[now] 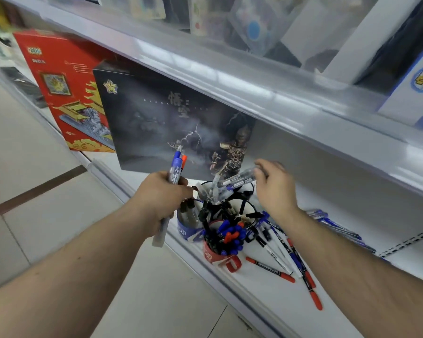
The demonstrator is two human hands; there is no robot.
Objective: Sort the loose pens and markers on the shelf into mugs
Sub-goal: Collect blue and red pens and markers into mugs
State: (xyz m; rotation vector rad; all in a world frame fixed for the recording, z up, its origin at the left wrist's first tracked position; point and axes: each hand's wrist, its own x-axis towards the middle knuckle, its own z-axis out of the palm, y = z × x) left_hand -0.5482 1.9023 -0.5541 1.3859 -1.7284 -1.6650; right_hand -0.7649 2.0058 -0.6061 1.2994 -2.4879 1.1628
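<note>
While the left hand point(160, 198) keeps its grip clamped on several markers point(176, 170) at frame centre, the right hand point(274, 186) pinches pens point(235, 180) above the mugs point(220, 254); loose pens point(291, 259) lie on the shelf point(266, 301) at lower right.

My left hand point(160, 196) and right hand point(275, 186) are bare, both forearms uncovered, no sleeves, rings or watch.
</note>
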